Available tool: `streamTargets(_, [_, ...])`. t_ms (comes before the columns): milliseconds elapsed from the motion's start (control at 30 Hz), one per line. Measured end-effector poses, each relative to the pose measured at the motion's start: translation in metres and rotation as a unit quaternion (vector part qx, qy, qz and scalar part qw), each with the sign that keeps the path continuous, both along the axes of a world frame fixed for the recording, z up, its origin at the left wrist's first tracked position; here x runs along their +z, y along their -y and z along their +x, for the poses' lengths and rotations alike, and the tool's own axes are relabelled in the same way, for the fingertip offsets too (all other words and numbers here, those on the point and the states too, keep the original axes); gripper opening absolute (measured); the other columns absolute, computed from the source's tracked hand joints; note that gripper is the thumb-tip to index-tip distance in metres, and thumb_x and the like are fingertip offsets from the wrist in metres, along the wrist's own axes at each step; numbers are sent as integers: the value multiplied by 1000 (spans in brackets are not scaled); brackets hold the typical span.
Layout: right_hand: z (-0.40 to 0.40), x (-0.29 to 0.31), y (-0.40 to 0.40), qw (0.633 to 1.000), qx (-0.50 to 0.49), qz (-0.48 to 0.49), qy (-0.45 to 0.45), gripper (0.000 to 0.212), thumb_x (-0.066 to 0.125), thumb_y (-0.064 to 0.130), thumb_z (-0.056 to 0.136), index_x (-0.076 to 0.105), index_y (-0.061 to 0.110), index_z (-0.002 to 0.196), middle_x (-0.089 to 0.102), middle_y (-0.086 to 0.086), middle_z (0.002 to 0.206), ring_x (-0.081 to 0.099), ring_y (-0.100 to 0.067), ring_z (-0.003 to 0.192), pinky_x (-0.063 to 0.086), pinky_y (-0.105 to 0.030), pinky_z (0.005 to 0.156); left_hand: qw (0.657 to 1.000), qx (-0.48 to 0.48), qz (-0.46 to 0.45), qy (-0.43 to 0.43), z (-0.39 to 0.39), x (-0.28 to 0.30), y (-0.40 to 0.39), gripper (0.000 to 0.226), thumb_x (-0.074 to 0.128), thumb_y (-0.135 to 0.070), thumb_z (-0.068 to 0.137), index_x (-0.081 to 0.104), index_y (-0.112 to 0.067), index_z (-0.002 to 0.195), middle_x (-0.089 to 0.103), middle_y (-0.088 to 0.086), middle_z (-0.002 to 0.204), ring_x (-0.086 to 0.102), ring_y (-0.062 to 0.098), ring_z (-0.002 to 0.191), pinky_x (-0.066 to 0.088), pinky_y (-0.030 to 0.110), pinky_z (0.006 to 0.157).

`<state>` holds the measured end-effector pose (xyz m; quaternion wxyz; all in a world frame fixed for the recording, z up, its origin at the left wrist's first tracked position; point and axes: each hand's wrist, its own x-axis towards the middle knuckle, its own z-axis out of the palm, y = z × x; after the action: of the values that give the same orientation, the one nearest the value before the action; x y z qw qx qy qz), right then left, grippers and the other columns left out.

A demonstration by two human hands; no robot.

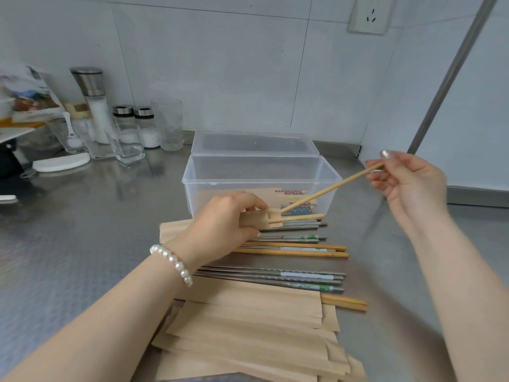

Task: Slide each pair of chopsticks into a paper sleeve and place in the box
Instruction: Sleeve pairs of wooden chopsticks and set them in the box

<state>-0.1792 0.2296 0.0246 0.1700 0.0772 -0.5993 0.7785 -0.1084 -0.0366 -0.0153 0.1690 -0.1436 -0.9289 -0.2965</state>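
The clear box sits open on the steel counter, its lid tipped back against the wall; printed sleeves lie in its right half. Just in front of the box, the left hand grasps a paper sleeve at its mouth, its fingers curled round it, and one wooden chopstick pokes out of the sleeve toward the right. The right hand, right of the box and raised, pinches the top of a second chopstick between thumb and fingers; its tip meets the sleeve mouth, and its shaft crosses the box's front right corner. In front of the box, loose metal and wooden chopsticks lie in rows, with a pile of sleeves nearer still, cut off by the bottom edge. Bare counter lies left of the box and in a narrower strip to its right. Far left of the box stand a grinder, shakers and glasses, blurred and partly cut off. The left hand hides most of the held sleeve.
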Motion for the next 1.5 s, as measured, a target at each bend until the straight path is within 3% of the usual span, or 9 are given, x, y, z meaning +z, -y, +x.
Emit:
streamTargets(233, [-3,0,-14,983,-118,-140,6,17,57,7,90,58,10,73,66,-1,52,56,-10,45,46,-17,53,999,26,4,27,-1,1,2,37,79,-20,66,61,-22,98,58,-7,86,49,13,76,39,25,69])
streamTargets(433, [-2,2,-13,987,-124,-103,-4,21,54,6,90,59,12,71,66,1,52,55,-9,44,46,-17,51,998,11,27,58,-2,0,3,26,76,-23,71,65,-23,95,54,-16,70,50,4,60,48,30,68])
streamTargets(700, [-5,-1,-15,988,-133,-80,-10,18,54,7,91,59,11,74,67,2,52,55,-8,42,46,-18,50,996,15,61,59,-1,3,3,26,76,-20,72,66,-22,97,61,-8,76,56,11,65,51,34,74])
streamTargets(800, [-4,-2,-8,994,-96,-43,13,16,56,7,90,60,12,76,68,2,55,56,-8,43,44,-16,47,995,10,80,56,0,2,2,26,75,-19,72,67,-21,97,64,-2,82,59,18,66,53,37,73])
streamTargets(900, [-3,-8,3,995,-11,64,79,13,56,6,89,61,11,78,71,3,60,60,-6,47,44,-14,46,995,2,93,42,0,2,0,26,76,-18,72,67,-21,96,66,1,84,58,14,62,54,36,71])
streamTargets(1100, [4,-18,27,957,176,194,124,8,57,1,86,65,3,84,73,-5,69,71,-17,62,52,-17,50,997,-5,70,21,0,0,-1,24,75,-19,73,69,-22,95,68,-5,85,57,7,70,51,31,74])
streamTargets(1200, [8,-23,35,944,213,214,130,8,59,0,84,66,3,83,74,-7,73,72,-21,65,56,-21,52,998,-9,56,19,0,-2,-2,24,75,-21,72,69,-22,96,68,-6,86,59,11,78,48,26,76])
streamTargets(1367, [11,-22,37,933,241,218,153,10,57,-2,85,65,3,83,74,-7,74,72,-23,66,57,-22,51,999,-19,44,15,1,0,-2,23,74,-18,73,70,-21,96,58,-21,74,53,-5,62,41,12,66])
streamTargets(1500, [13,-20,39,935,236,211,159,9,57,-2,84,65,2,85,74,-8,74,72,-23,64,56,-22,48,999,-19,47,11,3,2,-3,24,74,-17,73,70,-19,97,56,-25,73,53,-11,63,43,9,67])
